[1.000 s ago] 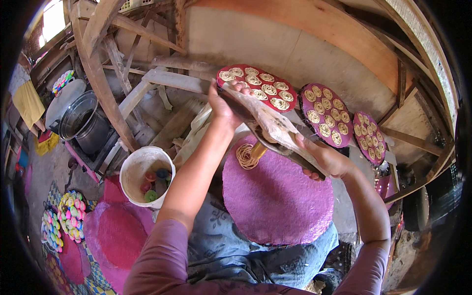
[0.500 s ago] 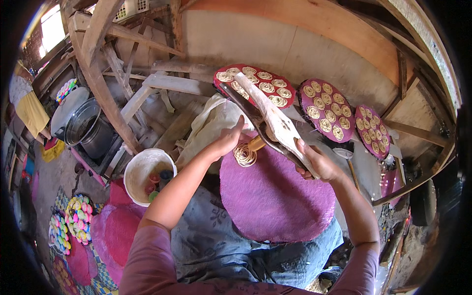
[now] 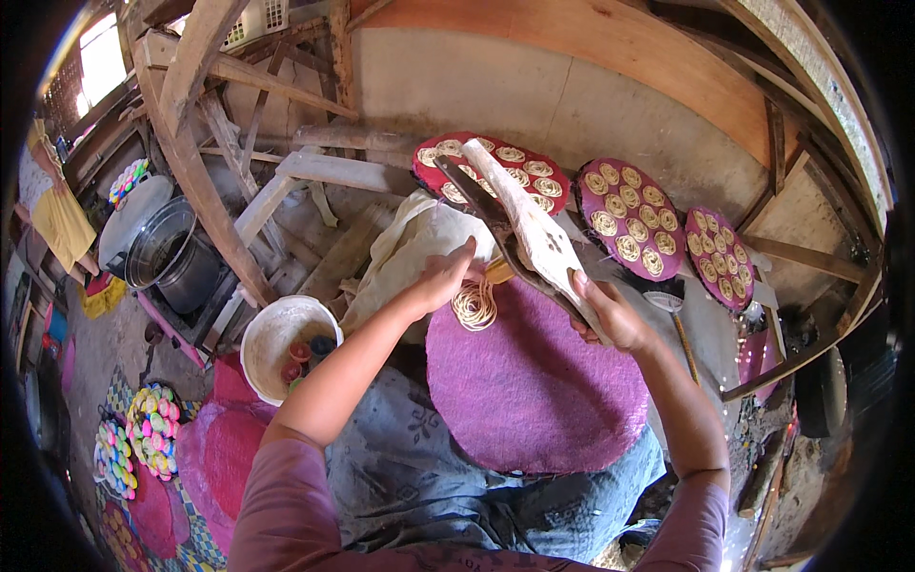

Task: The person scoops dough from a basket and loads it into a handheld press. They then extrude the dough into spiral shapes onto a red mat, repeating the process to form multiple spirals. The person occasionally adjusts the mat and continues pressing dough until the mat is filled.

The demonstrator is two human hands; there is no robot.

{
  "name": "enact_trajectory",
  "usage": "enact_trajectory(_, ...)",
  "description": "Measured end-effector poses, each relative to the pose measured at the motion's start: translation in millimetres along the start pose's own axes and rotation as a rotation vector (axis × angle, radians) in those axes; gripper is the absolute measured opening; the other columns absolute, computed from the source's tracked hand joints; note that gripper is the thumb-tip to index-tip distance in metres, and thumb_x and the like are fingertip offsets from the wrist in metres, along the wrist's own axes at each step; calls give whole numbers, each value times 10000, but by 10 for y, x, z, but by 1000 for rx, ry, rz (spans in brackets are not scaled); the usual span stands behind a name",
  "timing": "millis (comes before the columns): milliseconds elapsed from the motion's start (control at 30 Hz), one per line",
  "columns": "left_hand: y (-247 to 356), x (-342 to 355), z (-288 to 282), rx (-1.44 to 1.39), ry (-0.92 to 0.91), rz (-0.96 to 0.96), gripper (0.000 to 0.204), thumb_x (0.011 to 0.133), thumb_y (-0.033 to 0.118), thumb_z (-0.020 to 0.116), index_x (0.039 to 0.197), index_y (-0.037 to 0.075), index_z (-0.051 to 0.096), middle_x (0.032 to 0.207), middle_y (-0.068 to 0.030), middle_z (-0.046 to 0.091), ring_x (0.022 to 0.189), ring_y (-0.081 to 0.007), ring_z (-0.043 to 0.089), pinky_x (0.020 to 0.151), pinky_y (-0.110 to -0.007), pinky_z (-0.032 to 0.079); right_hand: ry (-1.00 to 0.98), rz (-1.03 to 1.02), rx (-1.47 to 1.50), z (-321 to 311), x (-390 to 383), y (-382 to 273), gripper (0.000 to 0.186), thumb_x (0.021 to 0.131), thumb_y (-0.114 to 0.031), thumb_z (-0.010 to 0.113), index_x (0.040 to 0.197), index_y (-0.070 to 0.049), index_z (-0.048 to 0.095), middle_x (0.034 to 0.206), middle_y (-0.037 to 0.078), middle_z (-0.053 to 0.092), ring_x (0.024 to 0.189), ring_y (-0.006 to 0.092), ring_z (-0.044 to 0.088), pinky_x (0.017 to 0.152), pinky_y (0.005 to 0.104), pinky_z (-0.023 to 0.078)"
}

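Observation:
My right hand (image 3: pixel 610 313) is closed round the lower end of a hinged hand press, made of a pale wooden lever (image 3: pixel 524 219) and a dark lower arm (image 3: pixel 467 181). A yellowish cylinder (image 3: pixel 498 271) sticks out from the press's underside. Beside it, my left hand (image 3: pixel 443 278) has its fingers bent in near the cylinder's end; what they hold is hidden. Just below those fingers, a looped coil of thin pale dough strands (image 3: pixel 475 305) lies on the upper left edge of a round purple cloth-covered mat (image 3: pixel 543 381) on my lap.
Round mats bearing coiled dough nests stand ahead: a red one (image 3: pixel 429 143) and two purple ones (image 3: pixel 640 214) (image 3: pixel 701 250). A white bucket (image 3: pixel 276 324) with small cups inside is at left, near a pot (image 3: pixel 181 262). A person in a yellow skirt (image 3: pixel 62 219) stands far left.
The press has shifted slightly right. My left hand's upper fingers have come down off the dark arm, toward the cylinder's end. The strand coil hangs a little lower and looks looser.

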State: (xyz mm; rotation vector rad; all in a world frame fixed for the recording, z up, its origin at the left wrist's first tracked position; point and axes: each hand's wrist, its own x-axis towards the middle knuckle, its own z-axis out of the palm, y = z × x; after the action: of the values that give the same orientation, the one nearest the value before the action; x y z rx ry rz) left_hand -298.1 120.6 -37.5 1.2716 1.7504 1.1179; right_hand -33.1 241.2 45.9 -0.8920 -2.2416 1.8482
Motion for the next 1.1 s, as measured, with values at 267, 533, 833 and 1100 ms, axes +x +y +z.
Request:
enact_trajectory(267, -8, -476, 25, 915, 277, 477, 608, 976, 566, 339, 1344, 131, 552, 1555, -9, 273, 1287, -323, 333, 1081, -502, 211, 35, -32, 56, -80, -123, -44, 722, 874, -715, 455, 989, -8, 543, 635, 38, 488, 508, 107, 452, 430, 252, 346)
enact_trajectory(533, 996, 151, -559, -1161, 75, 719, 894, 884, 761, 180, 1504, 116, 169, 1477, -238, 350, 1285, -341, 456, 1067, -440, 386, -83, 43, 51, -158, -301, -236, 683, 927, -704, 308, 1054, -69, 525, 636, 72, 504, 470, 113, 410, 418, 247, 315)
enact_trajectory(833, 744, 1106, -202, -1796, 174, 299, 899, 916, 719, 82, 1338, 37, 488, 749, -32, 415, 664, -202, 416, 708, -378, 415, -123, 267, -96, -394, -45, -398, 720, 947, -689, 247, 1025, -44, 558, 609, 68, 540, 481, 135, 512, 428, 281, 410)
enact_trajectory(1100, 574, 1228, -430, -1795, 179, 475, 871, 914, 728, 105, 1125, 23, 573, 680, -4, 421, 632, -170, 417, 644, -349, 416, 30, 215, -357, -203, 63, -544, 814, 918, -739, 232, 918, -15, 603, 554, 44, 492, 447, 108, 488, 393, 274, 389)
